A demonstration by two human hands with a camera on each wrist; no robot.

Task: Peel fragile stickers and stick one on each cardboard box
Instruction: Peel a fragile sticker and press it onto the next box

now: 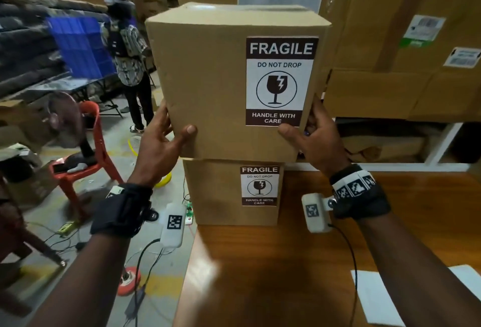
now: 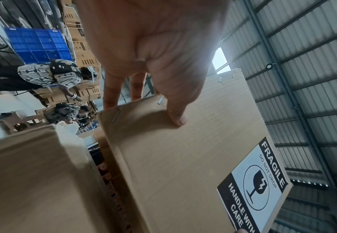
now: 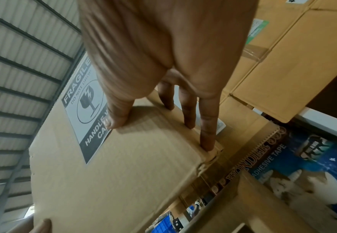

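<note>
- Warehouse stacked with cartons behind a wooden bench [image 1: 338, 261]; top box [image 1: 208, 79] sits over the lower box [image 1: 216, 196], maybe not fully seated
- both already wear a sticker [image 1: 280, 81]
- left hand [image 1: 161, 141] and right hand [image 1: 316, 139] grasp its bottom corners, fingers wrapped round the sides
- looks like these two are done; white sheets [image 1: 416, 298] on the bench, more boxes I can't tell

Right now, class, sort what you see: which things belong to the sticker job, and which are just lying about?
Part of the job:
- upper box, gripped by left hand and right hand
- its fragile sticker
- lower box, already stickered
- white sheets on the table, possibly sticker backing

Lying about:
- red chair
- blue crate
- stacked cartons
</note>
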